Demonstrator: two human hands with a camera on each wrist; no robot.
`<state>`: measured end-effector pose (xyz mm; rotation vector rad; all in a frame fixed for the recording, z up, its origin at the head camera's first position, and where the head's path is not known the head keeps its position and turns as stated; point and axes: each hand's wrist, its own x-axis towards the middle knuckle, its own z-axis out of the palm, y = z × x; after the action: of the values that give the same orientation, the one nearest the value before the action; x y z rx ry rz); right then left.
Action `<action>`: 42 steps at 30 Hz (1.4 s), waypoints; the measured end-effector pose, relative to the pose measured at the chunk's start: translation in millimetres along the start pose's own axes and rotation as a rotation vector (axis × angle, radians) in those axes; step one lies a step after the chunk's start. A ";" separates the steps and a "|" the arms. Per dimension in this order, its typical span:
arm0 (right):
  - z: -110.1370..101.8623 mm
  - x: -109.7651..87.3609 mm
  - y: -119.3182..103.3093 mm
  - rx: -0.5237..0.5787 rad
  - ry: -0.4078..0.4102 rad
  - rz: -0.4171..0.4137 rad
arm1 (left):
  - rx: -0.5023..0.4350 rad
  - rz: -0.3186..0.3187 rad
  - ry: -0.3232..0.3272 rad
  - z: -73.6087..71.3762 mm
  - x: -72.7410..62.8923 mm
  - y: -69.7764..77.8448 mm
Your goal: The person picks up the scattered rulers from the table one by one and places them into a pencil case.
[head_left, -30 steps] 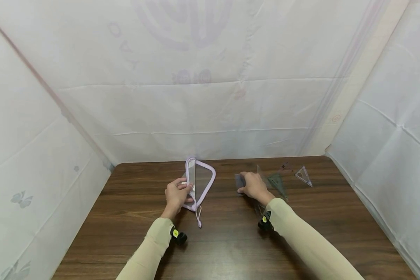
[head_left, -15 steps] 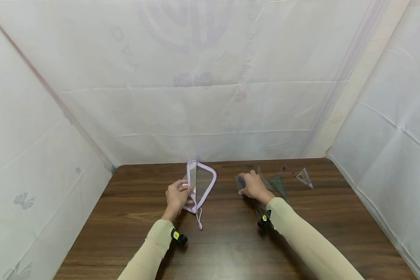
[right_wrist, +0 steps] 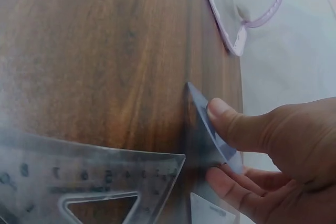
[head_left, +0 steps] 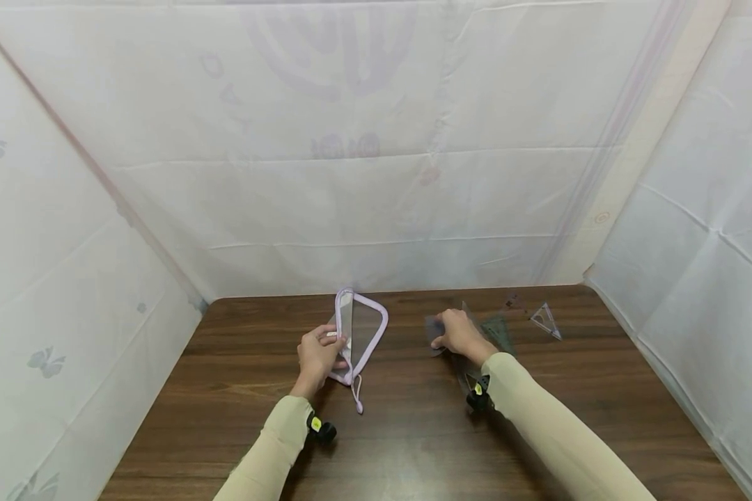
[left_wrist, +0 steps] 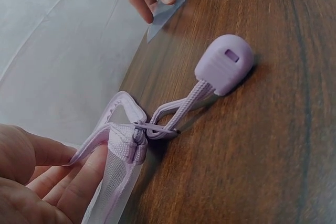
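My left hand (head_left: 316,353) holds the open edge of a mesh zip pouch (head_left: 368,327) with lilac trim, its thumb and fingers on either side of the edge in the left wrist view. From the pouch's near corner hangs a lilac zip pull (left_wrist: 224,65) on a cord loop. My right hand (head_left: 464,336) pinches a thin, bluish see-through plastic piece (right_wrist: 202,114) between thumb and fingers. That piece stands tilted, and its full shape is hidden. Below the right hand lies a clear set square (right_wrist: 42,169) with printed numbers.
A dark green set square (head_left: 498,332) lies right of my right hand. Farther right is a small clear triangle (head_left: 545,322), with a faint reddish-marked clear piece (head_left: 512,302) near the back edge. White sheeting (head_left: 376,195) surrounds the wooden table (head_left: 401,445).
My right hand has shifted slightly right with the bluish plastic piece. The left hand keeps its hold on the pouch. The head view has tilted slightly.
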<state>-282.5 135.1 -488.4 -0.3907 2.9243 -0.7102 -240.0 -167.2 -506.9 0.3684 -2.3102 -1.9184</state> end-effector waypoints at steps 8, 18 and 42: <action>-11.6 -2.0 5.9 0.138 -0.032 0.010 | -0.012 0.004 0.004 -0.1 -1.7 0.8; -12.3 -5.7 24.6 0.356 0.051 0.040 | 0.000 0.005 0.014 -0.3 -1.2 1.0; -27.6 -11.8 41.2 0.421 0.129 0.088 | -0.006 0.028 0.012 -0.2 -0.7 -0.6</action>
<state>-284.8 185.7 -482.6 -0.1768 2.7736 -1.3423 -239.1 -167.4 -507.4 0.3434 -2.2894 -1.9044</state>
